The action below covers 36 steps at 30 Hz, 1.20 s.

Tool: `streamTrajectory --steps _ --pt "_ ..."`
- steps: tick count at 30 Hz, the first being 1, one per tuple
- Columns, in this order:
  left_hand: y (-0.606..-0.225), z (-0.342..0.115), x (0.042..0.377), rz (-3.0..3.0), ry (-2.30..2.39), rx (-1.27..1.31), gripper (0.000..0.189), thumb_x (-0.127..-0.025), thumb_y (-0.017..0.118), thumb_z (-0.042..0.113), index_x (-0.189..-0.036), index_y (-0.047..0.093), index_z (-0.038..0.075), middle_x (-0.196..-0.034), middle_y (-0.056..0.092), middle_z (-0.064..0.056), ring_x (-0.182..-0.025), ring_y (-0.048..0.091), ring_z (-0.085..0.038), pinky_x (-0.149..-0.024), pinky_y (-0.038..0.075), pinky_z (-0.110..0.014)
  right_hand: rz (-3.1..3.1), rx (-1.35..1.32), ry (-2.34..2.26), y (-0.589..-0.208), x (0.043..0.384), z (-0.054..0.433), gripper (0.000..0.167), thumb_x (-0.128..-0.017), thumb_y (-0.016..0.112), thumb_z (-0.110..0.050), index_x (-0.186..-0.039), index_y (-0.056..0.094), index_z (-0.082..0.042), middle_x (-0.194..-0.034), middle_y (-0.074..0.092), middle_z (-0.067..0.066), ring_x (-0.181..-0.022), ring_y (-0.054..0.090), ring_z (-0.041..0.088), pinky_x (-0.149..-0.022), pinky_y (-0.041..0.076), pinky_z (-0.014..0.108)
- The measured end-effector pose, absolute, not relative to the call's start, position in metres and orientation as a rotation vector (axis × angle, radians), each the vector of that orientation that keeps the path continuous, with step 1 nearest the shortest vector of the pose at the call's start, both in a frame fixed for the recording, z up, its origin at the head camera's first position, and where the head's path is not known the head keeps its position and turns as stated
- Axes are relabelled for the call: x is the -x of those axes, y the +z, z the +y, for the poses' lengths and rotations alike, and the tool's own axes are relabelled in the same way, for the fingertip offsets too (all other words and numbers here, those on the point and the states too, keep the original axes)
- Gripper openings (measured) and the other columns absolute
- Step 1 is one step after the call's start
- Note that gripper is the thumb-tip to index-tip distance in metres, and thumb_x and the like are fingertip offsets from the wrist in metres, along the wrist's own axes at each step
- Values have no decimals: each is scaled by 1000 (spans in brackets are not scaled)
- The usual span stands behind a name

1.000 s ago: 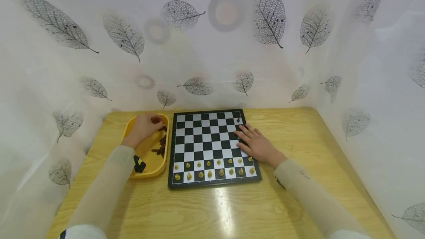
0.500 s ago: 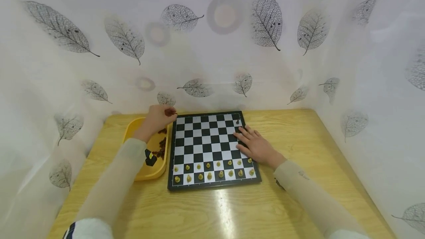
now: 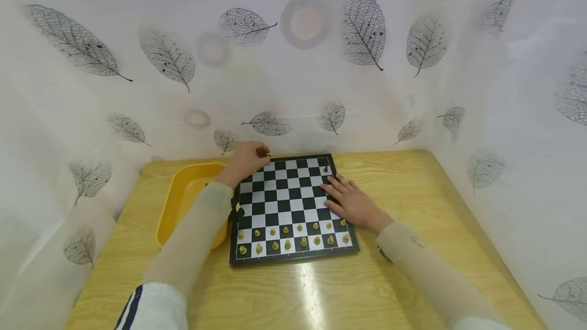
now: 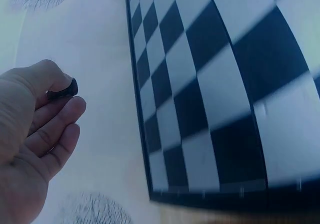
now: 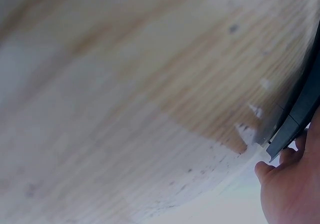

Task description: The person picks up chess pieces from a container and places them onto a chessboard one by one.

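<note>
My left hand (image 3: 248,158) is above the far left edge of the chessboard (image 3: 284,202). Between its thumb and fingers it pinches a small dark chess piece (image 4: 71,87), seen best in the left wrist view; its exact kind is hidden. My right hand (image 3: 352,201) rests on the board's right edge with its fingers spread over the border squares. Beyond those fingertips, one dark chess piece (image 3: 326,169) stands near the far right corner. Two rows of yellow chess pieces (image 3: 287,244) stand along the near side.
A yellow tray (image 3: 166,208) lies left of the board, partly covered by my left forearm. Both stand on a wooden table (image 3: 257,294). A leaf-patterned white curtain (image 3: 293,75) hangs behind the table and at both sides.
My left hand has come up out of the tray with the dark chess piece and moved right, over the board's far edge. My right hand stays in place.
</note>
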State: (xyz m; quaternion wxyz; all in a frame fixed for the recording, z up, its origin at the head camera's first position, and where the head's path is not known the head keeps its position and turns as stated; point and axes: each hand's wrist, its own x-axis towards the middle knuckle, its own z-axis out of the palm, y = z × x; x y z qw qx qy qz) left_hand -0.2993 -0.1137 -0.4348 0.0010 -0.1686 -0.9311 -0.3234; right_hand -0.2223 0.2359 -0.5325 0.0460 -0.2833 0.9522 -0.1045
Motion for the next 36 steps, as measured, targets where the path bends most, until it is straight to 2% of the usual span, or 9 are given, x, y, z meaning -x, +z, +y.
streamTrajectory --steps 6,13,27,36 --pt "-442 -83 307 -2963 -1055 577 24 -96 71 12 -117 76 1 -111 77 -15 -101 70 -28 -89 60 -40 2906 861 -307 -535 222 238 65 -111 34 -58 -167 31 -25 -176 22 9 -164 13 37 -130 19 61" --pt "-454 -52 316 -2960 -1044 666 24 -96 71 12 -116 77 0 -106 77 -12 -93 70 -24 -83 60 -37 2905 844 -302 -532 220 239 64 -111 35 -57 -167 32 -26 -175 23 9 -164 13 37 -130 20 60" --pt "-481 -8 330 -2940 -1061 760 23 -95 71 8 -115 77 -3 -108 77 -15 -97 71 -27 -86 61 -39 2905 863 -301 -532 221 234 65 -111 35 -57 -167 31 -25 -176 22 9 -164 13 37 -130 21 60" --pt "-484 8 338 -3025 -1029 675 23 -98 70 9 -119 76 1 -111 75 -12 -99 67 -25 -89 59 -40 2900 856 -281 -531 223 237 65 -111 34 -58 -167 31 -25 -176 22 9 -164 13 37 -131 21 60"
